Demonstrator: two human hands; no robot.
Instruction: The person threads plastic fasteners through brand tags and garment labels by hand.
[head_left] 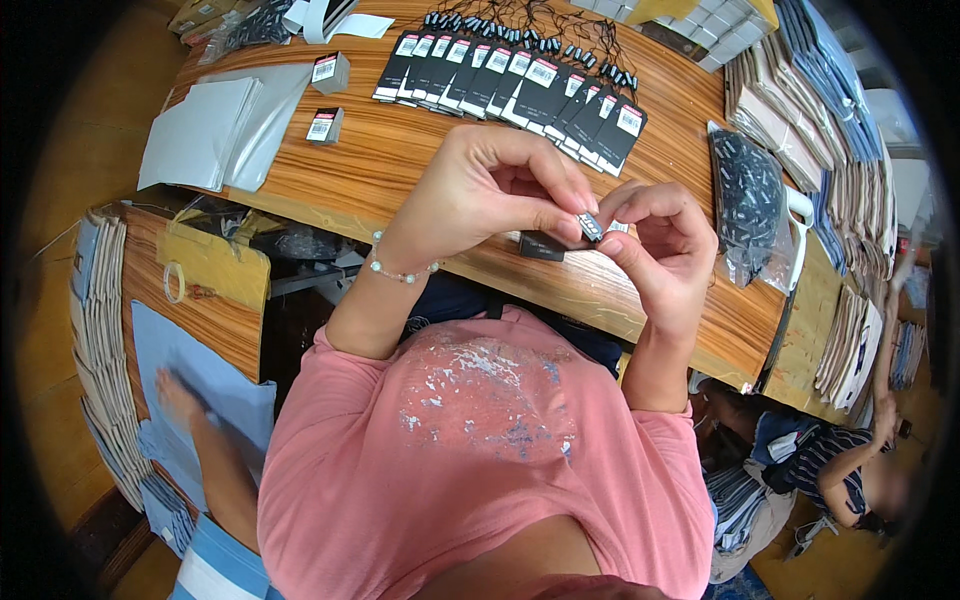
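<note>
Over the near edge of the wooden table, my left hand [500,190] pinches a small black-and-white string seal [590,228] between thumb and fingertips. My right hand [668,250] meets it from the other side, its thumb and fingers closed at the seal's end. Just beneath them is a black hang tag [541,247], partly covered by my fingers. Whether a cord joins it to the seal is hidden. Farther back, a fanned row of black hang tags [490,85] with white labels lies on the table, their black cords and seals [540,40] spread behind.
Two small label-topped stacks [325,125] stand left of the tags, beside white sheets [205,130]. A clear bag of black pieces [745,200] lies at right, near folded garments [790,110]. Other people work at lower left, by blue cloth [200,370], and at lower right.
</note>
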